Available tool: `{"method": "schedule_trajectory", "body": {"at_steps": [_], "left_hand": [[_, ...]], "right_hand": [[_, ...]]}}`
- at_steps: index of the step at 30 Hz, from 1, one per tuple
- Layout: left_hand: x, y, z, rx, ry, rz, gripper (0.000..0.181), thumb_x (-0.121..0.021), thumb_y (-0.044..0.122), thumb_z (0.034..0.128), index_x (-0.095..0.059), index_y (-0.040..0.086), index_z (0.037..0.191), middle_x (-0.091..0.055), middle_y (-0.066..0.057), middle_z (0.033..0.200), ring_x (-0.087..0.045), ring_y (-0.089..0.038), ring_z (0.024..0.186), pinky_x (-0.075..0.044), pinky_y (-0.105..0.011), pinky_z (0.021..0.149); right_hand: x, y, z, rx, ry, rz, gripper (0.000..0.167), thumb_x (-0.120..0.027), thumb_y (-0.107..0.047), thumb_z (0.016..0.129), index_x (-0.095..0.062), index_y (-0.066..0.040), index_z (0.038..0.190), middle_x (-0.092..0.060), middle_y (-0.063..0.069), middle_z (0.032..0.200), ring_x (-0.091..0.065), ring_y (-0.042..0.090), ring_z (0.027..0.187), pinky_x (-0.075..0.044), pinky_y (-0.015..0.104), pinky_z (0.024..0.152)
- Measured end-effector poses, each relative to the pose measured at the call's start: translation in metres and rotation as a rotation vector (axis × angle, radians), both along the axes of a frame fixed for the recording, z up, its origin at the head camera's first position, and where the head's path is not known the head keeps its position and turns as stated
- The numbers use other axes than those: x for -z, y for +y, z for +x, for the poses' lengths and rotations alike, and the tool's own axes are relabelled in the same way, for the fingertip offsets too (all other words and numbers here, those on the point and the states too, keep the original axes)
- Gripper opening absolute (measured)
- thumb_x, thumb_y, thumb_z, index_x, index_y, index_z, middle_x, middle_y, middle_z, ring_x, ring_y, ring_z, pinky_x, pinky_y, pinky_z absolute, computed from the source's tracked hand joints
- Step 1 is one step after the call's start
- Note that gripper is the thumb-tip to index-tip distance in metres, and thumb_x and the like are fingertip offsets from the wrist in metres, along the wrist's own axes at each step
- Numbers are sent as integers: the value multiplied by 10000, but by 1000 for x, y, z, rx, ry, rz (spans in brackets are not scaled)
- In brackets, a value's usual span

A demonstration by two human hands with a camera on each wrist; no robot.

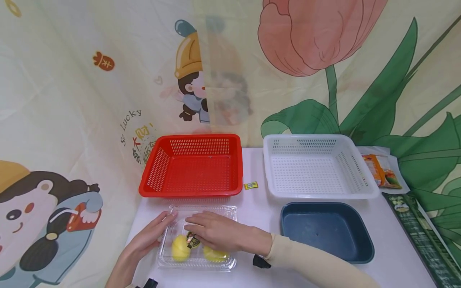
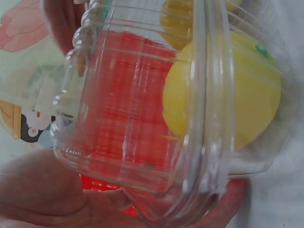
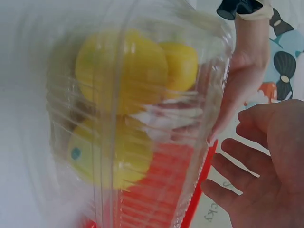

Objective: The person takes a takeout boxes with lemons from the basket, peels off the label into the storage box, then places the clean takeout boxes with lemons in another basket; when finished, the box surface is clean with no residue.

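Note:
A clear plastic clamshell box (image 1: pixel 196 262) with its lid down lies on the white table, holding yellow round items (image 1: pixel 181 248), also seen through the wall in the left wrist view (image 2: pixel 251 90) and right wrist view (image 3: pixel 118 71). A dark round label (image 1: pixel 192 240) is on the lid. My left hand (image 1: pixel 149 236) rests along the box's left side, fingers extended near its back left corner. My right hand (image 1: pixel 219 232) is over the lid, palm down with fingers relaxed; in the right wrist view the hand (image 3: pixel 266 161) has its fingers spread beside the box.
A red basket (image 1: pixel 201 194) stands behind the box, a white basket (image 1: pixel 324 194) at the back right. A dark blue tray (image 1: pixel 324 240) is right of my right hand. A small yellow packet (image 1: pixel 251 185) lies between the baskets. Orange (image 1: pixel 381 171) and green packages (image 1: pixel 425 236) lie far right.

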State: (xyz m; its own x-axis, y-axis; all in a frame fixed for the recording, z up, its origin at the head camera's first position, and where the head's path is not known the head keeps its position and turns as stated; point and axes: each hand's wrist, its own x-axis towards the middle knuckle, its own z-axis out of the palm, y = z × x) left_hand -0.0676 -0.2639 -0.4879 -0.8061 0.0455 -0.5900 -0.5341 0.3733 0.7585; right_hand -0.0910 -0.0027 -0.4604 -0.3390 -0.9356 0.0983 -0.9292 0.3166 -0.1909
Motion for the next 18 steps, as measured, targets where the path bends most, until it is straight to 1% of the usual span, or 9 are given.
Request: {"method": "schedule_trajectory", "body": {"at_steps": [4, 11, 18], "left_hand": [[1, 0, -1, 1, -6, -5, 860, -502, 615, 985, -232, 61, 1585, -364, -272, 1560, -342, -479, 1412, -415, -749, 989], [2, 0, -1, 4, -17, -2, 885, -495, 639, 978, -212, 70, 1594, -330, -264, 1581, -305, -489, 1432, -371, -780, 1010], [2, -1, -1, 9, -11, 18, 891, -487, 645, 979, -199, 72, 1598, -293, -269, 1599, -268, -496, 1455, -334, -800, 1021]], "right_hand": [[7, -1, 4, -33, 59, 18, 439, -574, -246, 1032, -535, -165, 1462, -559, -6, 1488, -480, 140, 1413, -326, 301, 1222], [13, -1, 7, -31, 103, -2, 381, -610, -246, 1019, -608, -187, 1395, -623, -24, 1417, -538, 129, 1344, -368, 310, 1199], [14, -1, 9, -34, 87, -62, 294, -640, -209, 1003, -678, -190, 1294, -657, -56, 1335, -566, 90, 1285, -383, 252, 1171]]}}
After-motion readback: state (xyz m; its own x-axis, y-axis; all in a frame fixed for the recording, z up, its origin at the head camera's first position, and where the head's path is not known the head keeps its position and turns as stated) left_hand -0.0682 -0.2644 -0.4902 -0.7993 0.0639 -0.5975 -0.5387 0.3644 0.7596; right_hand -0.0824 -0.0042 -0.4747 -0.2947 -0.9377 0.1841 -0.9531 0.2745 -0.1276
